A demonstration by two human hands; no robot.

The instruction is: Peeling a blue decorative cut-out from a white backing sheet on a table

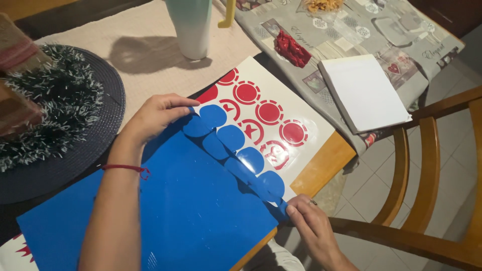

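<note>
Left grip: we pinched the glossy blue scalloped vinyl sheet.
Right grip: pinched its corner.
Risk: uneven pull, probably a tear.

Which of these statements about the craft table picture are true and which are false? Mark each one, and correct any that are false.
1. Both hands grip the blue sheet. True: the left hand pinches its far corner and the right hand its near edge.
2. The blue sheet's far edge is cut straight. False: it is cut into a row of rounded scallops.
3. Red circles show on the white sheet beneath. True.
4. The white pad lies on the blue sheet. False: it lies apart, on the grey patterned cloth.
5. The left wrist wears a red string bracelet. True.
6. A metal stool stands at the right. False: a wooden chair stands there.
</note>
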